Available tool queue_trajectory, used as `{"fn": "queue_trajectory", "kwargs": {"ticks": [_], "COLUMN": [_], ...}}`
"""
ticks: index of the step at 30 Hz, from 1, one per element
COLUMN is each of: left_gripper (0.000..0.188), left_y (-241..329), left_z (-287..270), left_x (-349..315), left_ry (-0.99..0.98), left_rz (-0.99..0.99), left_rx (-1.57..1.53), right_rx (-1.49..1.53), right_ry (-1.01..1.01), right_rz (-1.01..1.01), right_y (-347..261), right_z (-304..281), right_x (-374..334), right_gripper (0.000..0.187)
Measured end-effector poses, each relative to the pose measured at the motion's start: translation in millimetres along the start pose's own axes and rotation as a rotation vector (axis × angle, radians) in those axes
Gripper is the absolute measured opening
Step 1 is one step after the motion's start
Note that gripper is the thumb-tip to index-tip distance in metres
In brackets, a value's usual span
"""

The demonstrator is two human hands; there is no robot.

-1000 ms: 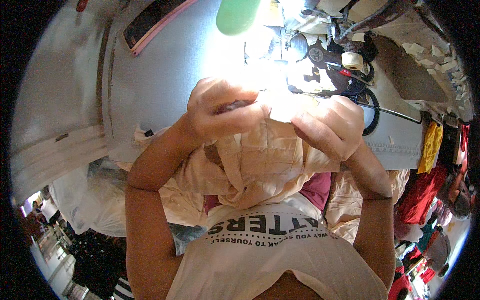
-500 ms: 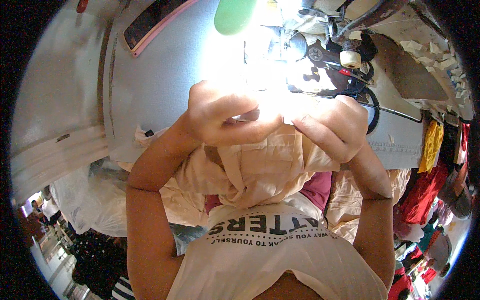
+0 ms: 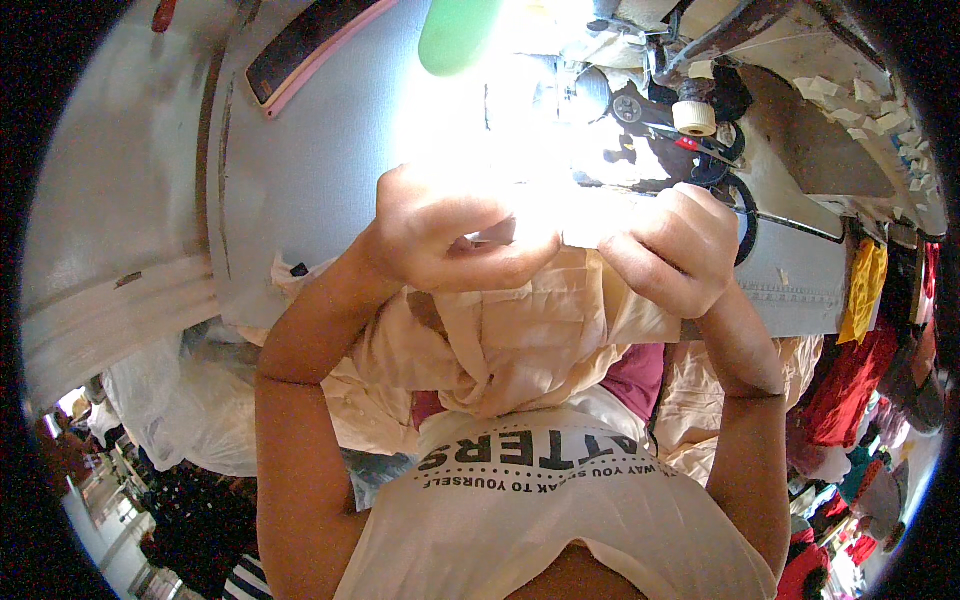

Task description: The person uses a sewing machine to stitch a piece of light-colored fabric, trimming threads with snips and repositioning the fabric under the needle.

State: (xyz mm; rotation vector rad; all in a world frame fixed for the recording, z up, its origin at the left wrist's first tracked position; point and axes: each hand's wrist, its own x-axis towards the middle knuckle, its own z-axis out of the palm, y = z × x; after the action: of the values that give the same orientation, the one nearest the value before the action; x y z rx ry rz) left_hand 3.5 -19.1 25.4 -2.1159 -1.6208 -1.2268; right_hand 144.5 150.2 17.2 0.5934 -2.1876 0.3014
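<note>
Around mid-frame, peach fabric [image 3: 545, 310] bunches up; left hand [image 3: 425, 240] and right hand [image 3: 680, 250] are both curled nearly closed, seemingly pinching its upper edge, though glare [image 3: 530, 160] hides the contact. Probably light, soft, floppy, so I'd grab that edge.

The cloth [image 3: 545, 325] is peach-beige, the bench [image 3: 290, 190] grey-blue, the phone [image 3: 312, 48] black with pink edging, the striped fabric [image 3: 246, 580] black-and-white.
</note>
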Motion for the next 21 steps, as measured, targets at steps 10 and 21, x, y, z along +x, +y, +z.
{"fn": "queue_trajectory", "kwargs": {"ticks": [10, 21], "left_gripper": [0.017, 0.011], "left_y": [2.0, -8.0], "left_z": [0.4, -4.6], "left_x": [-1.0, -6.9], "left_ry": [-0.009, 0.114], "left_rz": [-0.081, 0.132], "left_rx": [-0.006, 0.09], "right_rx": [0.056, 0.091], "right_ry": [-0.065, -0.07], "right_rz": [0.057, 0.06], "right_y": [-0.1, -2.4], "right_z": [4.8, 1.7], "right_x": [-5.5, -0.7], "right_gripper": [0.024, 0.022]}}
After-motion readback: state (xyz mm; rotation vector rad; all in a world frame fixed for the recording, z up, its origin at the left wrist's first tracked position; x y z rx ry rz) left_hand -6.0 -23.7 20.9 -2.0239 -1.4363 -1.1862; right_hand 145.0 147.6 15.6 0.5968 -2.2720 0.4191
